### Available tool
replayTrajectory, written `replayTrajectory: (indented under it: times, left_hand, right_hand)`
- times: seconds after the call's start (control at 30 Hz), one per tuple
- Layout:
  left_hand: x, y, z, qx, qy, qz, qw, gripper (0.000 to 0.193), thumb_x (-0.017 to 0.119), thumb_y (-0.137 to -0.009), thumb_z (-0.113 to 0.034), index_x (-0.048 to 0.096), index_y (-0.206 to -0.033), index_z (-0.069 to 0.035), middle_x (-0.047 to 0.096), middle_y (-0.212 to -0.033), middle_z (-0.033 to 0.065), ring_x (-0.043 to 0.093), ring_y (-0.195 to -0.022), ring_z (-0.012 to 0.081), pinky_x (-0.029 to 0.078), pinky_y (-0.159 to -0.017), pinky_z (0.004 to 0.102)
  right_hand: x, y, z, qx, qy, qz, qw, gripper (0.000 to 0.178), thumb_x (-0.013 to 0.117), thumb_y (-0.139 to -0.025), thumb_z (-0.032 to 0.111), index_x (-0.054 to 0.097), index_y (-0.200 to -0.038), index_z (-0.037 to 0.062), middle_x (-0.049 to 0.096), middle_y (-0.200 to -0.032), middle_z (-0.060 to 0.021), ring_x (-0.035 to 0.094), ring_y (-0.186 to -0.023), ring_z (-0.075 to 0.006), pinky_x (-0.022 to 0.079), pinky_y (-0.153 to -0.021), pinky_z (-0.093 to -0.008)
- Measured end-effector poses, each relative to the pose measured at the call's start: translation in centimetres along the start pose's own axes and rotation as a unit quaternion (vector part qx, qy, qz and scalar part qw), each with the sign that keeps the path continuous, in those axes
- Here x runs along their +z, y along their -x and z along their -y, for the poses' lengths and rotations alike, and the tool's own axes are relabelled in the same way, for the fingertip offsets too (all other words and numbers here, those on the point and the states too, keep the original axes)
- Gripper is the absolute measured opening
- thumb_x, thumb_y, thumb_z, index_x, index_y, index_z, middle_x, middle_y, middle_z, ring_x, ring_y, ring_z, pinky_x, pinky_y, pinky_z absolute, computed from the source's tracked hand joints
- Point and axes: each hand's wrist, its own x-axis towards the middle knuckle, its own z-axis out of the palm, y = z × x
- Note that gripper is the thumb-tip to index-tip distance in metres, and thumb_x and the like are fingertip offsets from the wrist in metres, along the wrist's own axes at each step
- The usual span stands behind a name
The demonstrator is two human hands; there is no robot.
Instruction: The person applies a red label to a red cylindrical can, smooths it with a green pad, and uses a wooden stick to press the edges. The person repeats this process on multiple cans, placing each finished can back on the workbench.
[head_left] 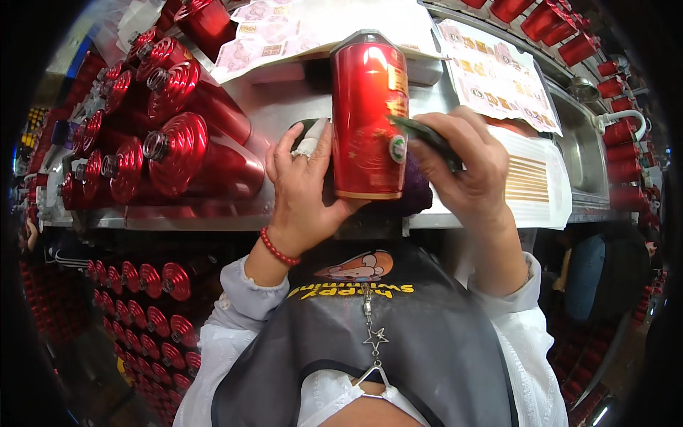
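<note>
A shiny red bottle (363,121) with gold and white printed marks lies in front of me, its base toward me. My left hand (302,174) steadies its left side, the thumb near the base; white tape wraps one finger, and red beads circle the wrist. In my right hand (466,160) is a thin dark green scraper-like piece (427,136), its tip against the bottle's right side. Motion blurs the tip, so its exact kind is unclear. A dark purple cloth (420,192) shows beneath the bottle.
Several red bottles (213,156) lie at the left on the metal table. Sheets of printed labels (498,78) spread at the far right, another label sheet (263,35) at the back. Gold strips on white paper (530,178) lie beside a metal sink (580,135). More bottles (142,285) are stacked below left.
</note>
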Motion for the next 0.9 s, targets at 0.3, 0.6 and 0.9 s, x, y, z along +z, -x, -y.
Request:
replayTrajectory:
  times: [0.3,0.6,0.9]
  left_hand:
    - [1.1,0.6,0.4,0.022,0.035,-0.037,0.998,0.091,0.074,-0.086,-0.053,0.042,-0.154,-0.001,0.048,-0.152,0.023,0.03,-0.143,0.0463,0.018,-0.117,0.0567]
    - [-1.3,-0.1,-1.9,0.099,-0.061,-0.028,0.993,0.071,0.06,-0.097,-0.058,0.052,-0.151,-0.013,0.059,-0.145,0.0161,0.039,-0.141,0.0439,0.018,-0.118,0.0554]
    - [-2.3,-3.7,-1.9,0.093,-0.07,0.018,0.993,0.075,0.025,-0.102,-0.071,0.06,-0.146,-0.022,0.065,-0.139,-0.0006,0.031,-0.146,0.0325,0.005,-0.121,0.0561]
  right_hand:
    - [0.1,5.0,0.1,-0.063,-0.093,0.03,0.993,0.039,0.085,-0.068,0.0,0.075,-0.105,0.0072,0.056,-0.086,-0.006,0.054,-0.073,-0.0214,0.044,-0.064,-0.0331]
    - [2.1,5.4,-0.8,0.287,-0.322,-0.046,0.901,0.018,0.07,-0.098,0.015,0.069,-0.106,-0.0007,0.071,-0.086,-0.0051,0.063,-0.076,-0.0089,0.051,-0.068,-0.0242]
    - [3.1,4.3,-2.7,0.305,-0.337,-0.056,0.889,0.021,0.069,-0.099,0.02,0.066,-0.103,0.0002,0.071,-0.083,-0.0047,0.062,-0.074,-0.0082,0.051,-0.067,-0.0256]
